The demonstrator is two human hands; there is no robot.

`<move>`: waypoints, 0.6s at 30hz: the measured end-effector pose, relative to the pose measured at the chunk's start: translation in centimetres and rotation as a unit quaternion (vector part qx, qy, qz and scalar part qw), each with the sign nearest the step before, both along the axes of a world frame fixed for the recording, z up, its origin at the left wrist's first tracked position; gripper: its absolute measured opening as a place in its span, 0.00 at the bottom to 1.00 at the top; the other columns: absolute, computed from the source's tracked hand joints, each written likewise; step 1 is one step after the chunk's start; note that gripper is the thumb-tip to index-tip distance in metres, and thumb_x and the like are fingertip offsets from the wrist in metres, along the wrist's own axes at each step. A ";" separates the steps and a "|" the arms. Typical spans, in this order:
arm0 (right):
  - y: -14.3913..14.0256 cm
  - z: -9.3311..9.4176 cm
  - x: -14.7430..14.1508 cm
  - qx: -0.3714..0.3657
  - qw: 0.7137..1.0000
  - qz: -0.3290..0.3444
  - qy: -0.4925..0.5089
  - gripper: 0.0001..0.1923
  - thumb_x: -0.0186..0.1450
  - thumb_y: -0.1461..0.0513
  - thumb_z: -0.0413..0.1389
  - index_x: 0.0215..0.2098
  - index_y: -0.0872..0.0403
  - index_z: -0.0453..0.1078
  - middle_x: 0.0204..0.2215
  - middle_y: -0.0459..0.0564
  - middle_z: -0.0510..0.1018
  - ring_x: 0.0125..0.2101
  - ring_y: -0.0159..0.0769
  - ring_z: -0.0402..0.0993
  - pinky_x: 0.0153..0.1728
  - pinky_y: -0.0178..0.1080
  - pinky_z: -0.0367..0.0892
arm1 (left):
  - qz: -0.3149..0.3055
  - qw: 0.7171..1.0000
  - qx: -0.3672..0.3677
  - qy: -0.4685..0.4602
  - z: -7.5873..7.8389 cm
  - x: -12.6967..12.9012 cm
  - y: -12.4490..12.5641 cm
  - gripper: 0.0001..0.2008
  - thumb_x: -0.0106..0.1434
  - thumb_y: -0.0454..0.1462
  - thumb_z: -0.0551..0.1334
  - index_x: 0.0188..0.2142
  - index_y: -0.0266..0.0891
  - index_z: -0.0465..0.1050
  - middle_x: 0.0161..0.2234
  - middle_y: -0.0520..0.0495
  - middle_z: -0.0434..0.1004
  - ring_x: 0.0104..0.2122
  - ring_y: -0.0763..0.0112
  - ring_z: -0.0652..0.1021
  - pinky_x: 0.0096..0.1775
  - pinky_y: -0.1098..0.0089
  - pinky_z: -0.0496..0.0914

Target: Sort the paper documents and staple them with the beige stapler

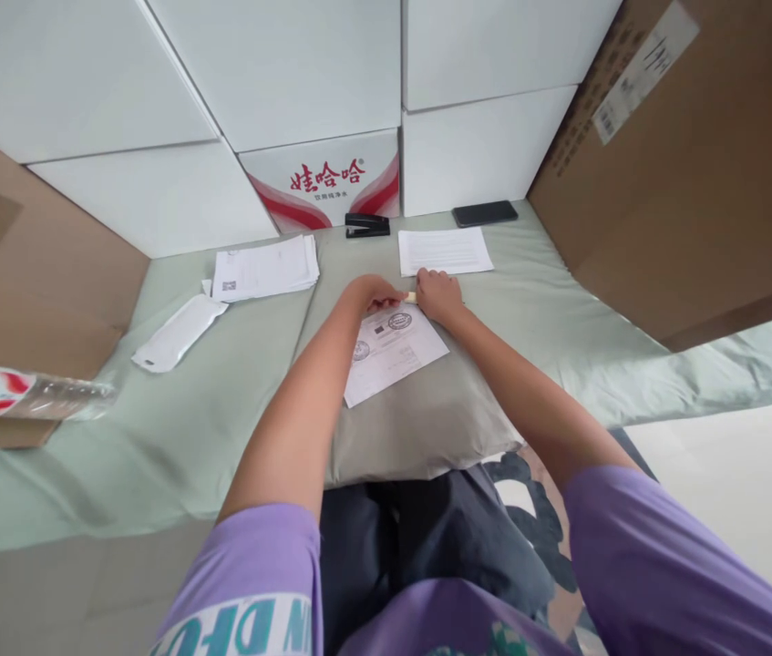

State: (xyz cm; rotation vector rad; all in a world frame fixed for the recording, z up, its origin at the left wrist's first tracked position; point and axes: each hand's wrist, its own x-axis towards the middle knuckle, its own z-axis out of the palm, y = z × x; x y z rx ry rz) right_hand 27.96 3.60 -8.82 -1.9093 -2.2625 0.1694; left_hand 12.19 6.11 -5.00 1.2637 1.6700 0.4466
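A printed sheet of paper [399, 351] with round black stamps lies slanted on a grey-beige cushion-like surface in front of me. At its far edge my left hand [378, 293] is closed, its fingers curled inward over the paper. Beside it my right hand [438, 293] is closed in a fist. Between the two hands shows a small pale yellow piece [411, 297], gripped by my right hand, with my left fingertips at its other end; its kind is too small to make out. Just beyond the right hand rests a printed white sheet [446, 251].
A black stapler [367, 225] and a dark phone [485, 213] lie at the back. To the left are a stack of papers [266, 267], a white packet [180, 333] and a plastic bottle [30, 390]. White boxes [317, 64] and brown cartons [693, 173] enclose the surface.
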 end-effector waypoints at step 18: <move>0.2 0.2 0.4 -0.009 1.000 -0.010 0.017 0.19 0.71 0.63 0.40 0.50 0.54 0.70 0.50 0.63 0.79 0.50 0.54 0.72 0.45 0.49 0.64 | -0.053 0.982 0.150 0.105 -3.0 0.4 -2.0 0.15 0.58 0.42 0.69 0.21 0.40 0.70 0.23 0.46 0.76 0.25 0.69 0.73 0.32 0.68 0.65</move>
